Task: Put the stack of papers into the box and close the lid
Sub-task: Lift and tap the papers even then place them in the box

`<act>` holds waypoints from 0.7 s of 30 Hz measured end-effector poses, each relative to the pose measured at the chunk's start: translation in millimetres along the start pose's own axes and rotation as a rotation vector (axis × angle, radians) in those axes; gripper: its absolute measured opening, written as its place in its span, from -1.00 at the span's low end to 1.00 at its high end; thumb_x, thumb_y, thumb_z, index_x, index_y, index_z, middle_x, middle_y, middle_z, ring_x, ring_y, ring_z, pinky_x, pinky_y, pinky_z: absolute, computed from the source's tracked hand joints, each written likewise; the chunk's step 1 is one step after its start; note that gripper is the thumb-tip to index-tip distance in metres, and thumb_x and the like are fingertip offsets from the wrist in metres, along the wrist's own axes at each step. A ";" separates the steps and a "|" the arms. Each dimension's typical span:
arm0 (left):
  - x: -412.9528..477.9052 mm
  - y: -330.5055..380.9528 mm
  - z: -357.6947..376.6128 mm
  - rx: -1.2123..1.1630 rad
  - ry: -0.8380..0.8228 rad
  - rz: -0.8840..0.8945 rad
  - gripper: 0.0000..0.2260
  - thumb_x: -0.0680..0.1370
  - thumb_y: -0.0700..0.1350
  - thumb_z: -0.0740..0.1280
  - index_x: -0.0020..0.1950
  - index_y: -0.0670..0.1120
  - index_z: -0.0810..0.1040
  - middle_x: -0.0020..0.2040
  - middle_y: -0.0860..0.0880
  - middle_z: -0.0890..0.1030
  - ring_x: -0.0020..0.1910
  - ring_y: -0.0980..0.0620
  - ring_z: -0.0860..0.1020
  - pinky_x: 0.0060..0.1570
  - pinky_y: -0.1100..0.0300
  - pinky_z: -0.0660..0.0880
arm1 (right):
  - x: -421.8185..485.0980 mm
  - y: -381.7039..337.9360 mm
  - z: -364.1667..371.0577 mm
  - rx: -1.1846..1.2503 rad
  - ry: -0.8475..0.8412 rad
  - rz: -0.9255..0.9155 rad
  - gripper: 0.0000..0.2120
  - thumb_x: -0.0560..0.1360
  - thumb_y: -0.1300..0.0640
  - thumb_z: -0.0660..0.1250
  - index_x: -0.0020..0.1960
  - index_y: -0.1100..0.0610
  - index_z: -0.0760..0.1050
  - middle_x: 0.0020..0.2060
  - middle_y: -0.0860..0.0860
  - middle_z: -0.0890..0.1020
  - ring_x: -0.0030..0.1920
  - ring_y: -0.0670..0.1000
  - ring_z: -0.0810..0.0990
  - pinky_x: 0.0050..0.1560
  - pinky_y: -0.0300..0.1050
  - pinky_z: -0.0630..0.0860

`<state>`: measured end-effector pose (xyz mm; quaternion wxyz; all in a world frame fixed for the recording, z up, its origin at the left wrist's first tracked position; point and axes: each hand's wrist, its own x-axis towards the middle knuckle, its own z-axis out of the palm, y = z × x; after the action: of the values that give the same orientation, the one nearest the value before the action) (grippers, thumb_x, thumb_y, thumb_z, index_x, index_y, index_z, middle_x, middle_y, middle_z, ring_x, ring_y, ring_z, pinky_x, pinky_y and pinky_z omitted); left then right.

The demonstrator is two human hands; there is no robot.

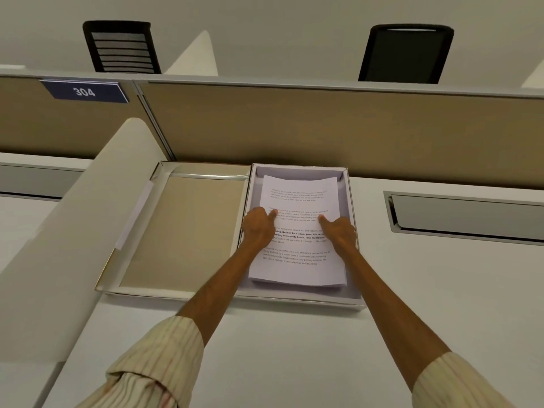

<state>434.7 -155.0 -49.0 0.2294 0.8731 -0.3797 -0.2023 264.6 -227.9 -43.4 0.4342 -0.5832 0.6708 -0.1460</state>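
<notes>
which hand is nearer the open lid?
Left. The left hand grips the paper stack at its left edge, right beside the open lid. The right hand is at the stack's right edge, across the box from the lid.

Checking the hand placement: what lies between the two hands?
Head view: only the printed top sheet of the paper stack lies between left hand and right hand.

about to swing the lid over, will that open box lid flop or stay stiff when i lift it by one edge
The lid is a wide, shallow tray with thin folded walls, so it probably feels light and may twist a little if lifted by one edge. It lies flat beside the box, seemingly joined along that side, so it should likely pivot over the stack of papers rather than slide.
</notes>
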 end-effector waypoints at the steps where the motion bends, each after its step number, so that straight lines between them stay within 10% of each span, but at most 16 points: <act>1: -1.0 0.5 -1.5 0.020 -0.010 0.005 -0.56 0.65 0.08 0.17 0.14 -0.31 0.55 0.12 -0.25 0.63 0.09 -0.20 0.62 -0.03 0.04 0.54 | 0.4 -0.2 -1.6 0.016 -0.020 -0.002 -0.56 0.57 -0.09 0.29 0.25 0.25 0.46 0.19 0.20 0.62 0.15 0.23 0.62 0.14 0.02 0.55; 12: -12.8 1.6 -5.8 0.082 -0.028 0.036 -0.67 0.66 -0.09 0.17 0.16 -0.33 0.56 0.15 -0.26 0.63 0.12 -0.21 0.62 0.07 0.01 0.55 | -11.4 -18.8 -8.5 -0.202 0.049 -0.108 -0.35 0.49 0.06 0.43 0.44 0.29 0.25 0.29 0.21 0.53 0.24 0.22 0.56 0.12 0.01 0.55; 21: -26.8 -8.2 10.0 0.125 0.089 0.094 -0.66 0.69 -0.05 0.10 0.26 -0.29 0.43 0.18 -0.24 0.59 0.11 -0.16 0.61 0.05 0.06 0.57 | -19.7 12.7 0.5 -0.258 0.135 -0.269 -0.74 0.53 0.18 0.37 0.16 0.30 0.52 0.13 0.21 0.60 0.10 0.18 0.61 0.01 -0.08 0.54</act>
<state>417.2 -132.2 -56.9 0.2005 0.8750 -0.4215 -0.1283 255.6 -206.3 -44.5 0.2864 -0.7074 0.6275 -0.1540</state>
